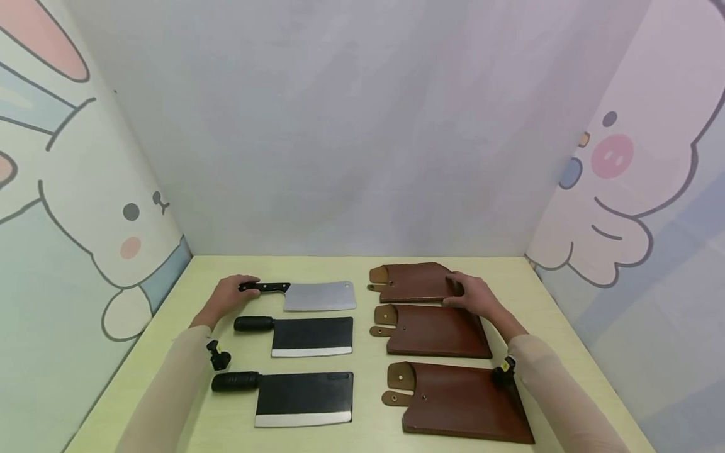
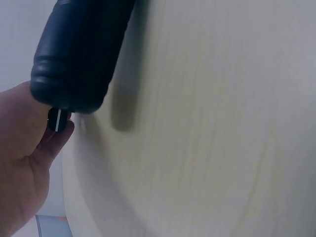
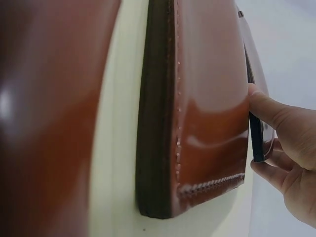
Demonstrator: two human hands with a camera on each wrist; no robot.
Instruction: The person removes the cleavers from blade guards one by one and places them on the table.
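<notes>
At the far left of the table lies a silver cleaver (image 1: 320, 297) with a black riveted handle. My left hand (image 1: 232, 294) holds that handle by its butt end; in the left wrist view, the handle end (image 2: 58, 121) shows between thumb and fingers. Across from it, my right hand (image 1: 476, 296) pinches the right end of the far brown leather sheath (image 1: 416, 283). The right wrist view shows thumb above and fingers below the edge of this sheath (image 3: 257, 140). The blade lies flat, apart from the sheath.
Two black-bladed cleavers, a middle one (image 1: 313, 333) and a near one (image 1: 306, 402), lie below the silver one. A middle sheath (image 1: 438, 330) and a near sheath (image 1: 464, 399), with snap straps, lie at right. Walls (image 1: 362, 157) enclose the table.
</notes>
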